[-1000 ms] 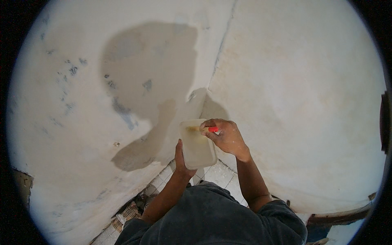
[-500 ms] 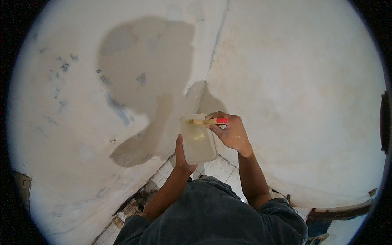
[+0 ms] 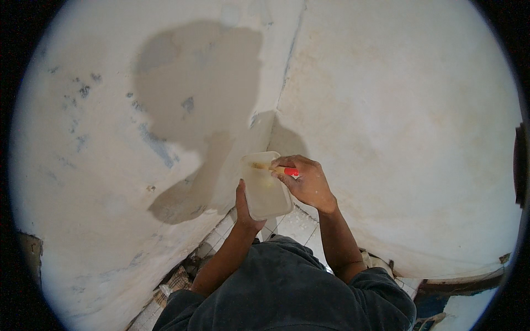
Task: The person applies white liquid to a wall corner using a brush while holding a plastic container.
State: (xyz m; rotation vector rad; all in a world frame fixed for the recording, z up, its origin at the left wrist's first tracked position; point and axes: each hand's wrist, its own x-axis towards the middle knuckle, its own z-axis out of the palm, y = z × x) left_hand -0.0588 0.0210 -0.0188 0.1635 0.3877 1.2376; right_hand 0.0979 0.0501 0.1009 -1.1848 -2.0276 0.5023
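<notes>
A translucent white plastic tub (image 3: pixel 268 201) with rounded corners is held up by my left hand (image 3: pixel 247 212), its thumb along the tub's left side and the other fingers hidden beneath. Pale, cloudy liquid appears to lie inside. My right hand (image 3: pixel 305 179) grips a paintbrush (image 3: pixel 276 169) by its pale wooden handle, which has a red end. The brush's bristles (image 3: pixel 257 165) point left, inside or just over the far part of the tub; whether they touch the liquid I cannot tell.
Two off-white walls meet in a corner ahead. Grey-blue patches mark the left wall (image 3: pixel 83 143); faint yellowish stains show on the right wall (image 3: pixel 397 138). White floor tiles (image 3: pixel 298 225) lie below. Cluttered items (image 3: pixel 178 280) line the left wall's foot. A dark object (image 3: pixel 519 165) stands at the far right.
My right hand has shifted slightly left and down, tilting the brush so its red end sits lower. The tub has moved only a little.
</notes>
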